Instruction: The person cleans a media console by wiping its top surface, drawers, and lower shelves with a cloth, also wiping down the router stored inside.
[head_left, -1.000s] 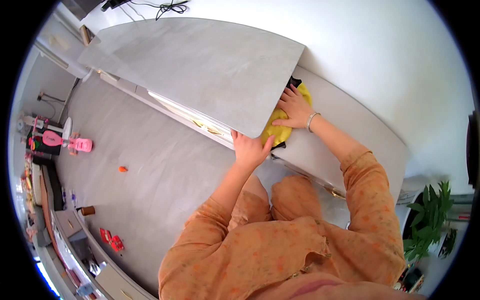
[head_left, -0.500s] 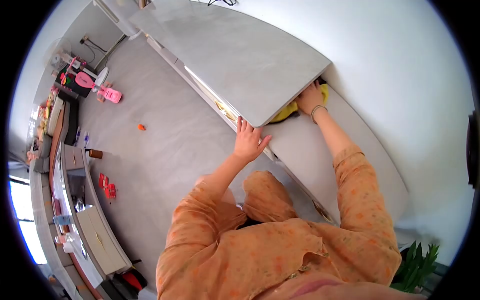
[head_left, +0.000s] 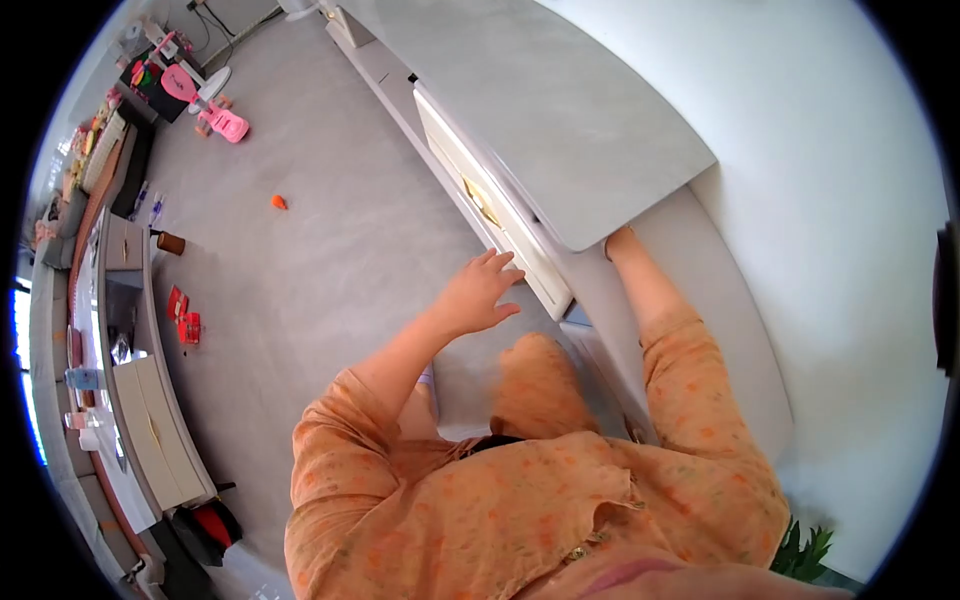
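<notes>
A: How is the cabinet (head_left: pixel 560 165) to be entered?
B: As a two-level piece, placed against a plain white wall (head_left: pixel 800 200). The grey top (head_left: pixel 620 110) is faintly mottled and smooth, its wall side curved, its near corner rounded. Beneath it, and past its end, a paler lower board (head_left: pixel 715 285) is extended, flat and matte.

A: And the long side?
B: A cream drawer (head_left: pixel 525 255) is set there, its face long and narrow, fitted with a slim gold-coloured handle (head_left: pixel 481 200).

A: The left hand (head_left: pixel 477 292)?
B: It is held near the drawer, palm down, fingers spread; nothing is grasped.

A: The right hand (head_left: pixel 621 238)?
B: It is reached in under the top, above the lower board. Most of it is covered, so whether anything is gripped cannot be told. A thin bracelet (head_left: pixel 607 248) is worn at its wrist.

A: Remaining items?
B: An orange patterned sleeve (head_left: pixel 690 375), creased, soft-looking; a smooth grey floor (head_left: pixel 350 240), faintly streaked.
</notes>
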